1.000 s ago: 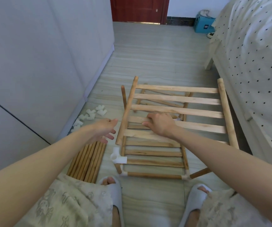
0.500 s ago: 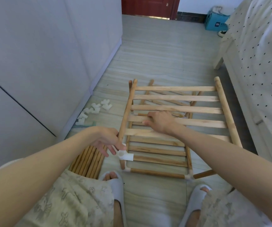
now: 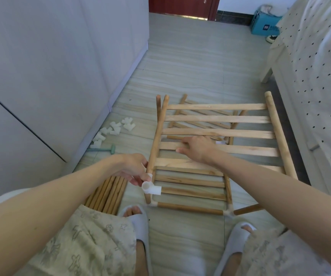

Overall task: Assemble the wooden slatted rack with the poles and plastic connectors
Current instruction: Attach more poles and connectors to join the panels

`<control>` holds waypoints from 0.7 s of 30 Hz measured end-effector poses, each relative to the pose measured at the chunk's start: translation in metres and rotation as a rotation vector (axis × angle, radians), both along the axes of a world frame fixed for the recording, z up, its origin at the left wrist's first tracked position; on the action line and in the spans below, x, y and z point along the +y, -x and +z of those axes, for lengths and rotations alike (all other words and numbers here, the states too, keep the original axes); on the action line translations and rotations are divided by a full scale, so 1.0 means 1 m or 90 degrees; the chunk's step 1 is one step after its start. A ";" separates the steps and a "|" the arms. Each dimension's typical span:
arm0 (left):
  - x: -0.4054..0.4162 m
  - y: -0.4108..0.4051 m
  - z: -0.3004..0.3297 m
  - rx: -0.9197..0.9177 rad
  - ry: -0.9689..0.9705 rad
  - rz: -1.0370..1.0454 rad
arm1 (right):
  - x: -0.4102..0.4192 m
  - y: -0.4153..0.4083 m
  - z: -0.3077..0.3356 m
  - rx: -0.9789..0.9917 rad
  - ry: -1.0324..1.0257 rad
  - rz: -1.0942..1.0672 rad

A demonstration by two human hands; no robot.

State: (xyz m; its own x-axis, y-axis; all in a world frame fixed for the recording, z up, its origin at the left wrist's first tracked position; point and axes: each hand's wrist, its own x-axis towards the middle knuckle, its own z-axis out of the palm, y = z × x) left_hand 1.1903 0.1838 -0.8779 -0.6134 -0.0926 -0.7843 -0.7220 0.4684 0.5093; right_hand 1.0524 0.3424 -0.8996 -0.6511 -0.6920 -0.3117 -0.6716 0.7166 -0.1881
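Observation:
A wooden slatted panel (image 3: 216, 132) is held raised and tilted over a lower slatted frame (image 3: 190, 193) that lies on the floor. My right hand (image 3: 197, 149) grips one of the raised panel's slats near its left side. My left hand (image 3: 134, 170) holds the near end of the panel's left pole, its fingers on the white plastic connector (image 3: 150, 188) fitted there. White connectors join the lower frame's near corners (image 3: 228, 212). A bundle of loose wooden poles (image 3: 109, 193) lies on the floor under my left forearm.
Several loose white connectors (image 3: 113, 130) and a green-handled tool (image 3: 103, 150) lie by the white cabinet (image 3: 47, 72) on the left. A bed with a dotted sheet (image 3: 318, 62) runs along the right. My slippered feet (image 3: 138, 222) stand just before the frame.
My left hand has moved from open above the poles to the near end of the panel's left pole and taken hold at the white connector. My right hand keeps its grip on the slat.

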 end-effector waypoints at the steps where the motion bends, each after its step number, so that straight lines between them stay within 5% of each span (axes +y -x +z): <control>1: 0.001 0.000 0.000 0.004 0.004 -0.005 | 0.001 0.000 0.000 0.001 -0.002 0.006; 7: 0.009 -0.005 -0.011 0.046 -0.038 0.064 | 0.003 0.003 0.005 0.015 -0.005 0.055; 17: 0.027 -0.019 -0.039 0.120 -0.352 0.359 | 0.013 -0.003 -0.004 0.050 -0.005 0.070; 21: 0.057 -0.014 -0.058 0.245 -0.271 0.491 | 0.014 -0.006 -0.011 0.035 0.010 0.062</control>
State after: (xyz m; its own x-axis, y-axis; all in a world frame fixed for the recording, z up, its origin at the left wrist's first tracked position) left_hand 1.2042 0.2405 -0.9355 -0.7256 -0.3316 -0.6029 -0.5018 -0.3446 0.7934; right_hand 1.0587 0.3565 -0.9104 -0.5958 -0.7580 -0.2654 -0.7481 0.6441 -0.1599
